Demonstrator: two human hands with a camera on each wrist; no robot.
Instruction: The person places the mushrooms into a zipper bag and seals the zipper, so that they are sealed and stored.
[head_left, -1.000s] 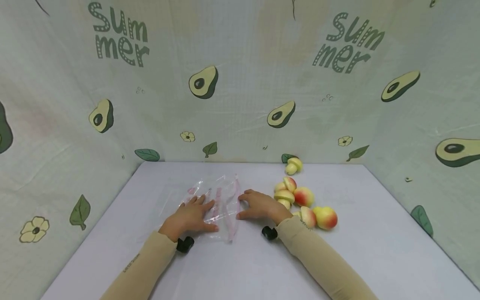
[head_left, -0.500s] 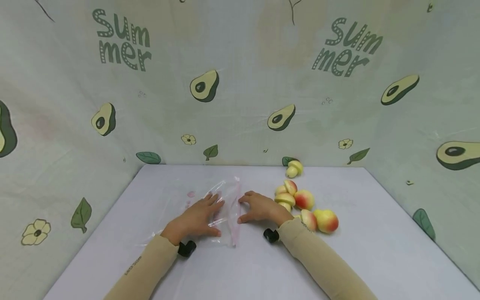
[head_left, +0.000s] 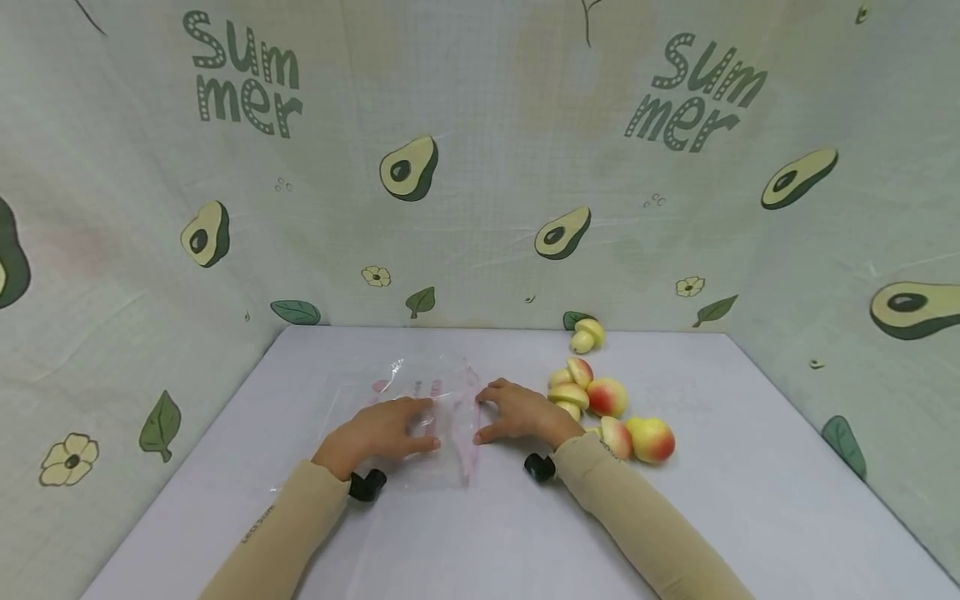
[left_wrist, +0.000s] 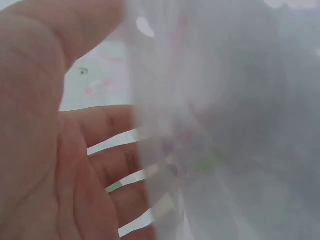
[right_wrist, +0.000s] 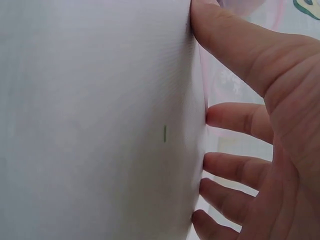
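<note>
A clear plastic zip bag (head_left: 448,417) with pink print lies flat on the table, its pink zip edge (head_left: 468,450) to the right. Over the bag's middle is my left hand (head_left: 375,435), thumb apart from the extended fingers. In the left wrist view, the clear film (left_wrist: 240,125) covers the fingertips (left_wrist: 117,122), so their contact with it is hard to tell. My right hand (head_left: 521,412) rests its spread fingertips on the white surface by the zip edge. The right wrist view shows those fingers (right_wrist: 240,170) slightly bent, gripping nothing visible.
Right of the right hand lie several yellow-red peach-like pieces (head_left: 651,439) and yellow mushroom-shaped pieces (head_left: 568,397). Another mushroom-shaped piece (head_left: 587,335) is at the back edge. A printed cloth (head_left: 480,167) encloses the white table (head_left: 712,500) at the back and sides.
My left hand slid right over the bag, then came back a little left, its fingers now closer together. Wrinkles in the bag have lessened. The right hand stays put.
</note>
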